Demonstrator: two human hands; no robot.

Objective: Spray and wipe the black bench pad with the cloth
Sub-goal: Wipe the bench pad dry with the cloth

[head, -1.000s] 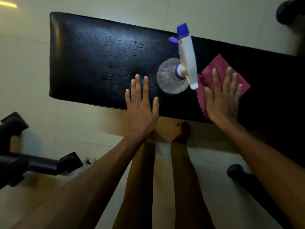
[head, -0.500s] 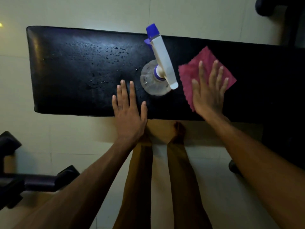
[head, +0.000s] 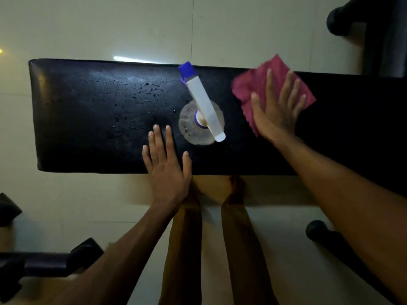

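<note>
**Two flat hands, one cloth, one bottle**

Right hand (head: 278, 111) flat, fingers spread, pressing one pink cloth (head: 259, 84) on bench pad (head: 88, 133). Left hand (head: 166, 166) flat, released, at near edge. One spray bottle (head: 201, 113) upright between hands. Droplets (head: 136, 100) beyond left hand.

No readable text, labels, brands or numbers anywhere. The spray bottle (head: 201, 113) showed a plain white head and blue nozzle, no print legible. The black bench pad (head: 92, 119) and the pink cloth (head: 259, 84) carried no markings.
</note>
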